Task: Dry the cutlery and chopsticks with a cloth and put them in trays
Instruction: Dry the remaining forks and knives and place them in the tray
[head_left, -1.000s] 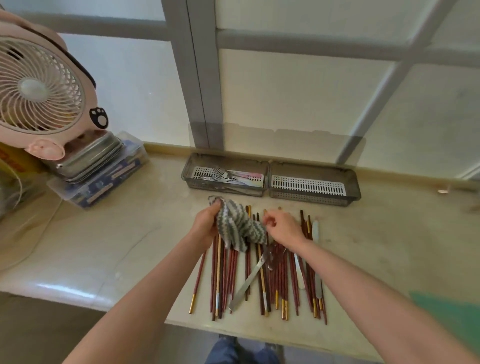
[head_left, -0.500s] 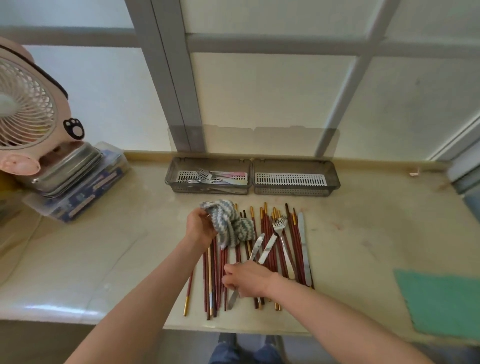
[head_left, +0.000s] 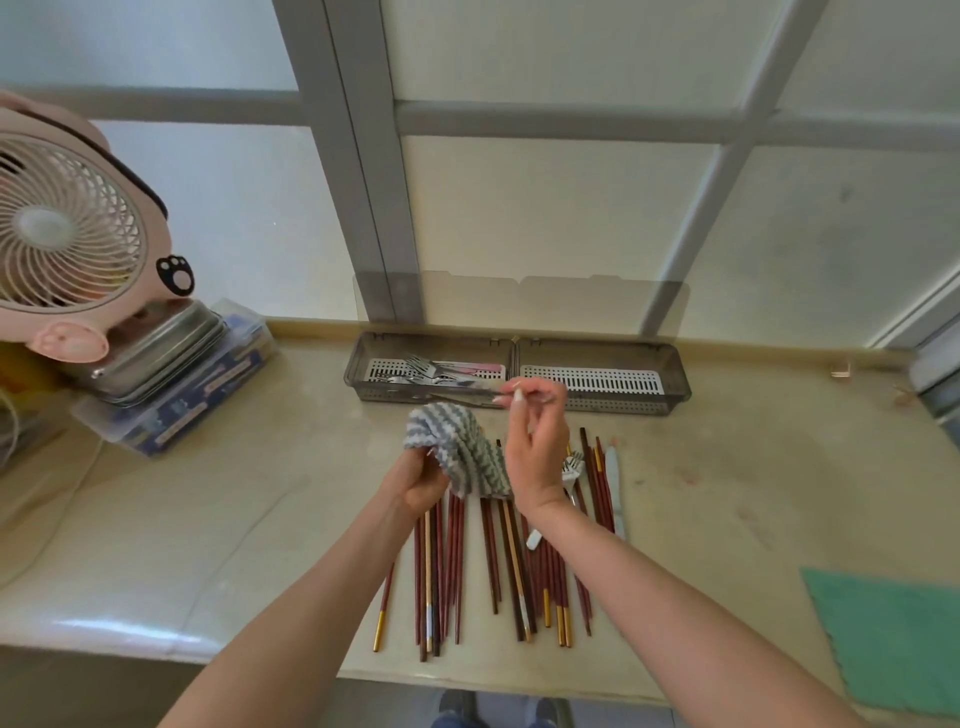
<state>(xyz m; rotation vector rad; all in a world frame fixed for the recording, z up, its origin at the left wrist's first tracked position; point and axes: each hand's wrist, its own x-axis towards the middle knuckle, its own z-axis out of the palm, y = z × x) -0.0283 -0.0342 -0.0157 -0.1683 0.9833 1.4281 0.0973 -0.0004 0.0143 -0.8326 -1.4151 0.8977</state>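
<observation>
My left hand grips a grey-and-white striped cloth above the pile. My right hand is raised beside the cloth and pinches one end of a thin silver knife, which points left over the top of the cloth. Several red-brown chopsticks with gold tips lie side by side on the counter below my hands. A fork and another knife lie at the pile's right side. Two grey trays stand at the back: the left tray holds forks, the right tray shows only its white grid.
A pink fan stands at the far left above stacked metal pans on a plastic box. A green cloth lies at the counter's right front. The window frame rises just behind the trays. The counter's front edge runs below the chopstick tips.
My right hand took a knife from the lower part of the pile and lifted it up beside the cloth, near the trays. My left hand kept hold of the cloth.
</observation>
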